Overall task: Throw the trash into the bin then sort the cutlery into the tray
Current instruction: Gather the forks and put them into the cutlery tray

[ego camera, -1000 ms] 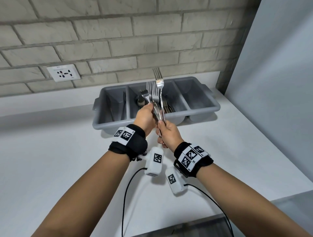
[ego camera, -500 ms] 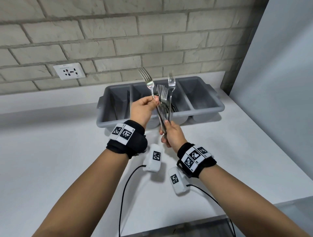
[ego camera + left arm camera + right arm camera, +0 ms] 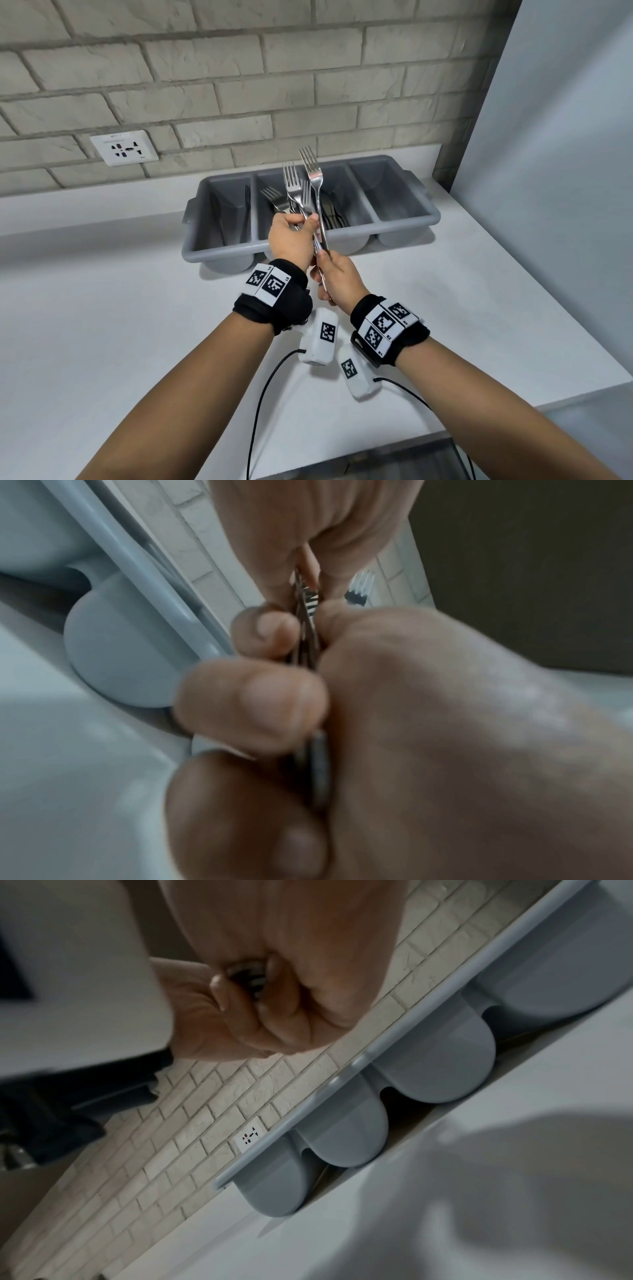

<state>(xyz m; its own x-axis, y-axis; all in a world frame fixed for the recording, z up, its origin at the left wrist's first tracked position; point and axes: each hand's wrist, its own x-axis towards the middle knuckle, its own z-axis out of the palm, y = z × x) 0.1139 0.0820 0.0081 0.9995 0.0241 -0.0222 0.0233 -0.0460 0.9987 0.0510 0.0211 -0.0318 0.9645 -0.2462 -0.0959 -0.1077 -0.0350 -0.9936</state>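
I hold a bunch of three steel forks (image 3: 310,192) upright, tines up, just in front of the grey three-compartment cutlery tray (image 3: 404,226). My right hand (image 3: 337,277) grips the handles low down. Higher up, my left hand (image 3: 291,236) closes its fingers and thumb on the fork necks. In the left wrist view the left hand (image 3: 308,528) is at the top, the right hand (image 3: 428,723) fills the foreground, and the fork handles (image 3: 306,634) run between them. The right wrist view shows the right hand (image 3: 281,996) as a fist with the handle ends showing.
The tray sits against a brick wall (image 3: 239,85) with a socket (image 3: 124,148). Its middle compartment holds more cutlery (image 3: 334,214), including a fork (image 3: 272,196); a dark knife (image 3: 247,205) stands in the left one. A grey panel (image 3: 548,171) bounds the white counter (image 3: 102,325) on the right.
Half a second ago my left hand held one fork tilted out to the left of the bunch. Now the three forks stand close together with both hands on them.
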